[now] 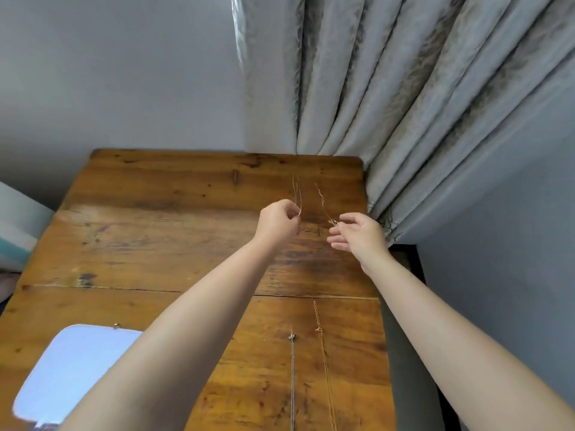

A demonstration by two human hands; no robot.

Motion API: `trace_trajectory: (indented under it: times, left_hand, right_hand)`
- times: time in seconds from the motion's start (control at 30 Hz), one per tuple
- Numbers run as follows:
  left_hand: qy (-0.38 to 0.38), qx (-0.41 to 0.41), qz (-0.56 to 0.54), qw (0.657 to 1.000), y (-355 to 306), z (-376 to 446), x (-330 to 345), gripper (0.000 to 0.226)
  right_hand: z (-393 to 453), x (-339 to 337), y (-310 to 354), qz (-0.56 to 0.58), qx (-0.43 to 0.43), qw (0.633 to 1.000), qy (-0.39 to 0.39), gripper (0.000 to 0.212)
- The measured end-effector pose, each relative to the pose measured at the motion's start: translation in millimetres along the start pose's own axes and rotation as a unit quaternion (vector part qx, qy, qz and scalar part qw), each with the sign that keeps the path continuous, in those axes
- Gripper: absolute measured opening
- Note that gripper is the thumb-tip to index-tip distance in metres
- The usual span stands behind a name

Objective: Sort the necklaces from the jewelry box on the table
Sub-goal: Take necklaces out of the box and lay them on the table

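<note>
Both my arms reach over the far right part of the wooden table. My left hand is closed, pinching the near end of a thin pale chain that runs away toward the table's far edge. My right hand has its fingers spread; its fingertips touch the near end of a second thin chain lying beside the first. Nearer to me, a silver chain and a gold chain lie straight, side by side. The pale blue jewelry box lid shows at lower left, partly behind my left forearm.
Grey curtains hang at the table's far right corner and brush its right edge. A grey wall stands behind the table. A dark gap runs along the table's right side.
</note>
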State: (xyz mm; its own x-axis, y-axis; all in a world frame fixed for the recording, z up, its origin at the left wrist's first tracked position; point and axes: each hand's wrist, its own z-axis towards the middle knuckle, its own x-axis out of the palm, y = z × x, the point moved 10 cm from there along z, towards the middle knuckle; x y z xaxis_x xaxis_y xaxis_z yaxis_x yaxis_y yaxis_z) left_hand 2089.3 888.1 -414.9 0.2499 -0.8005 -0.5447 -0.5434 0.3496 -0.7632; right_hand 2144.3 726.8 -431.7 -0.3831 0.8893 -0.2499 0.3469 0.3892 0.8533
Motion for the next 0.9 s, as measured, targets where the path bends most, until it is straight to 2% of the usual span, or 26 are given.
trace_trajectory:
  times: [0.07, 0.17, 0.3, 0.4, 0.5, 0.57, 0.73, 0.9]
  left_hand:
    - [0.039, -0.038, 0.019, 0.998, 36.6, -10.8, 27.5, 0.019]
    - [0.08, -0.062, 0.033, 0.994, 70.6, -28.6, 56.2, 0.02]
    - [0.067, -0.047, 0.08, 0.994, 75.4, -38.1, 64.6, 0.015]
    - [0.07, -0.065, 0.098, 0.991, 78.6, -42.0, 68.3, 0.012]
    - [0.065, -0.075, 0.128, 0.987, 83.0, -49.4, 66.9, 0.022]
    - [0.06, -0.076, 0.153, 0.983, 86.3, -56.2, 63.0, 0.025]
    - [0.055, -0.062, 0.169, 0.982, 90.6, -79.6, 46.1, 0.032]
    - [0.044, -0.066, 0.174, 0.982, 104.3, -114.9, 6.4, 0.031]
  right_hand:
    - [-2.7, 3.8, -49.2, -0.033, 0.056, 0.998, -0.005, 0.017]
    - [-10.4, 5.0, -86.5, -0.048, 0.081, 0.995, -0.017, 0.015]
    - [-18.1, 1.0, -95.5, -0.064, 0.084, 0.994, -0.032, 0.009]
    - [-23.5, 0.6, -103.9, -0.069, 0.11, 0.991, -0.02, 0.007]
    - [-31.9, 0.2, -109.4, -0.094, 0.133, 0.987, 0.008, 0.009]
    - [-38.6, 0.8, -110.2, -0.152, 0.139, 0.978, 0.042, 0.011]
    - [-56.6, -1.3, -97.6, -0.28, 0.098, 0.952, 0.081, 0.01]
    - [-90.2, 28.6, -75.5, -0.285, 0.049, 0.95, 0.115, 0.013]
